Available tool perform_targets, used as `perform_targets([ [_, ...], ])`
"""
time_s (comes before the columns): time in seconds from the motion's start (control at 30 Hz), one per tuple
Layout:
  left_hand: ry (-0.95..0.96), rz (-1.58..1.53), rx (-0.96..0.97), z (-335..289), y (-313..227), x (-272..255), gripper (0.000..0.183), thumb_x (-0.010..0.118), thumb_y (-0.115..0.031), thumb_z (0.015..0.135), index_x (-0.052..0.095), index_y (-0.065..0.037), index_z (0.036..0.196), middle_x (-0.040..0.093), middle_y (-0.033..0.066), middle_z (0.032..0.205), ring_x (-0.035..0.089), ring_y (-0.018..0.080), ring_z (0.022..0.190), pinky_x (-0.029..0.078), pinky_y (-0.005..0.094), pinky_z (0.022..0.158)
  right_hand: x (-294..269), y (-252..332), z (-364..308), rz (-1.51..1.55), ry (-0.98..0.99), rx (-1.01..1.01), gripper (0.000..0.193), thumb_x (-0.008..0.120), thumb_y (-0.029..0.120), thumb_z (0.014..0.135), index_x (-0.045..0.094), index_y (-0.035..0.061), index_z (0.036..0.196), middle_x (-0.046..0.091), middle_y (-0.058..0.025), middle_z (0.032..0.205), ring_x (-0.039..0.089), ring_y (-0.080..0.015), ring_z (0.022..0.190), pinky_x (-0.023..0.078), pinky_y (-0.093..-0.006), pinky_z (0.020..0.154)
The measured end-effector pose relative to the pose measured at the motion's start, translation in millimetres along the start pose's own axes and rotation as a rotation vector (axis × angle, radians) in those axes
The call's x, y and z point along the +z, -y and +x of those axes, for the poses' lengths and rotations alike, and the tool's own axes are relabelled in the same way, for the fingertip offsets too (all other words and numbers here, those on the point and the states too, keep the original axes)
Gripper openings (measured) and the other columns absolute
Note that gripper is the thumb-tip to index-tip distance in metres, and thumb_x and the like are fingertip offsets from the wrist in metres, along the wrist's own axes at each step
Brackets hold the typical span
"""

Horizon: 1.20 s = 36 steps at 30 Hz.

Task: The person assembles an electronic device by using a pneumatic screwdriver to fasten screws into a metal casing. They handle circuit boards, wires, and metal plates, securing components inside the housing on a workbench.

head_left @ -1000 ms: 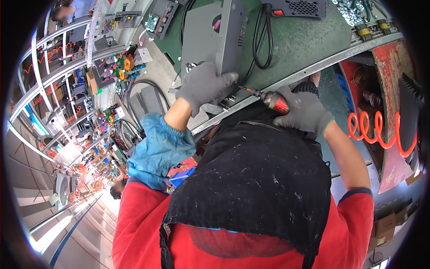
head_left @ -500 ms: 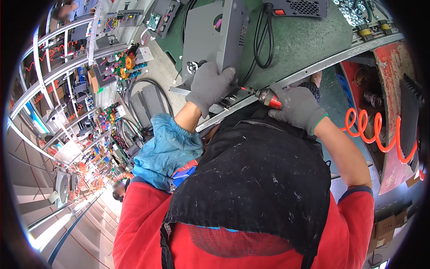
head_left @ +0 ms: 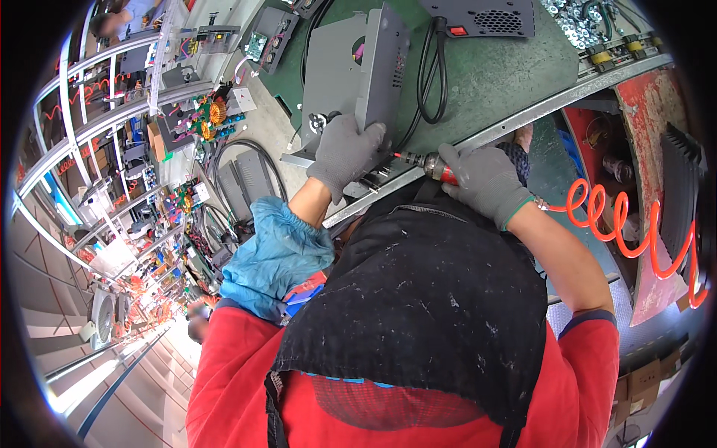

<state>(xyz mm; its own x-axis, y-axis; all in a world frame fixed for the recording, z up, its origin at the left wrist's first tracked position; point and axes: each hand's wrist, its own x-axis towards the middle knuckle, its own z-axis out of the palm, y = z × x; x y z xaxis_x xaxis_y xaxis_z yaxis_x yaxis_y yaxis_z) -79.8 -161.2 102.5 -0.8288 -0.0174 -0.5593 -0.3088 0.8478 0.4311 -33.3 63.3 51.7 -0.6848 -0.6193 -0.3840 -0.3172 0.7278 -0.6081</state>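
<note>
A grey bent sheet-metal panel with a raised, slotted side wall stands on the green bench top. My left hand, in a grey knit glove, is closed on its near edge, thumb towards the side wall; its fingertips are partly hidden. My right hand, gloved alike, grips a red and black air screwdriver. The driver lies almost level, its bit aimed left at the panel's near corner beside my left hand. Whether the bit touches a screw cannot be made out. Dark metal pins show just below the left hand.
A grey vented housing with a red switch and black cable lies at the back. Loose screws fill the far right corner. A metal rail edges the bench. An orange coiled hose hangs at right; circuit boards stand left.
My right hand and the screwdriver have shifted slightly left and up, closer to my left hand. The orange hose is drawn further out. My left hand keeps its hold on the panel.
</note>
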Motion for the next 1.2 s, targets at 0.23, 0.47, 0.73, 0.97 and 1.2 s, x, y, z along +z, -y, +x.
perform_targets([
  [0.23, 0.067, 0.031, -0.092, 0, -6, -7, 0.041, 0.058, -0.034, 0.078, 0.062, 0.007, 0.075, 0.059, 0.0228, 0.061, 0.060, 0.0345, 0.058, 0.047, 0.0424, 0.059, -1, -7, -6, 0.021, -0.057, -0.034, 0.048, 0.068, 0.039, 0.076, 0.049, 0.0079, 0.108, 0.063, -0.0131, 0.086, 0.063, -0.0318, 0.079, 0.049, -0.0423, 0.067],
  [0.47, 0.076, -0.088, -0.074, -2, 0, -5, 0.041, 0.057, -0.034, 0.082, 0.065, 0.005, 0.074, 0.058, 0.0133, 0.055, 0.057, 0.0221, 0.047, 0.045, 0.0372, 0.049, -65, -81, -55, -0.221, -0.050, 0.049, 0.045, 0.071, 0.040, 0.073, 0.056, 0.0129, 0.106, 0.062, -0.0093, 0.090, 0.063, -0.0278, 0.082, 0.046, -0.0406, 0.074],
  [0.73, 0.031, 0.031, -0.038, 6, 3, -2, 0.039, 0.061, -0.034, 0.082, 0.062, 0.004, 0.076, 0.060, 0.0172, 0.060, 0.062, 0.0305, 0.059, 0.046, 0.0418, 0.059, -140, -259, -76, -0.731, -0.023, 0.225, 0.031, 0.059, 0.020, 0.079, 0.058, 0.0143, 0.109, 0.058, -0.0062, 0.106, 0.053, -0.0234, 0.107, 0.035, -0.0434, 0.099],
  [0.97, 0.119, 0.074, -0.170, 4, -39, -14, 0.043, 0.060, -0.039, 0.082, 0.063, 0.004, 0.084, 0.064, 0.0226, 0.074, 0.063, 0.0382, 0.075, 0.047, 0.0459, 0.069, -169, -345, -99, -0.858, -0.061, 0.148, 0.036, 0.055, 0.019, 0.079, 0.057, 0.0132, 0.114, 0.053, -0.0120, 0.120, 0.045, -0.0307, 0.119, 0.031, -0.0474, 0.104],
  [1.2, -0.358, 0.115, 0.015, -1, -100, 12, 0.033, 0.060, -0.040, 0.082, 0.065, -0.010, 0.095, 0.064, 0.0132, 0.088, 0.063, 0.0332, 0.078, 0.049, 0.0436, 0.068, -187, -331, -110, -0.804, 0.210, 0.265, 0.038, 0.055, 0.018, 0.081, 0.051, 0.0111, 0.119, 0.049, -0.0158, 0.123, 0.045, -0.0353, 0.116, 0.032, -0.0488, 0.100],
])
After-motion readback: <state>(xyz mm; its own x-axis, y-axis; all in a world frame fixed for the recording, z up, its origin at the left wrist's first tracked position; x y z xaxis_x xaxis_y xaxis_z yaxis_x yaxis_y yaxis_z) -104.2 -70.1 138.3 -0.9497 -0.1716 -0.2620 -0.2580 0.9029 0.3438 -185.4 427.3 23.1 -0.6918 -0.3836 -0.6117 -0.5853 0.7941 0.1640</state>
